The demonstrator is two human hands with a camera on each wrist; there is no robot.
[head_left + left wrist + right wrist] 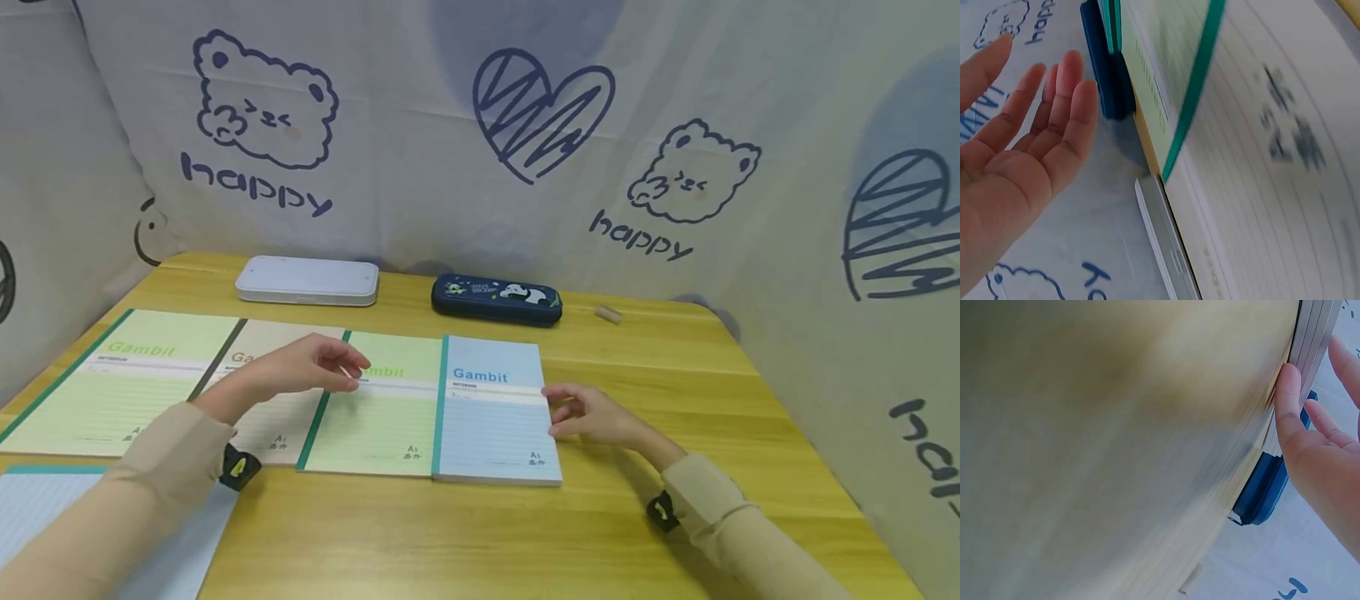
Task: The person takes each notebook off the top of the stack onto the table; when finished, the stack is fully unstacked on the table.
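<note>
A blue Gambit notebook [495, 442] lies at the right end of a row of notebooks. My right hand [600, 418] is at its right edge, and in the right wrist view a fingertip [1288, 381] meets the layered page edges [1313, 337]. To its left lies a green notebook [375, 433] with a teal spine. Over that green notebook's left part hovers my left hand [300, 367], palm empty and fingers loosely bent. Beneath the left wrist is a notebook with a dark spine [258, 417], partly covered by the arm.
Another green notebook [161, 392] ends the row at left. A lined pad [191, 533] with a teal band lies nearer, under the left sleeve. Along the back stand a white case [307, 281], a dark blue panda pencil case [495, 300] and a small tan block [608, 314]. Printed cloth hangs behind.
</note>
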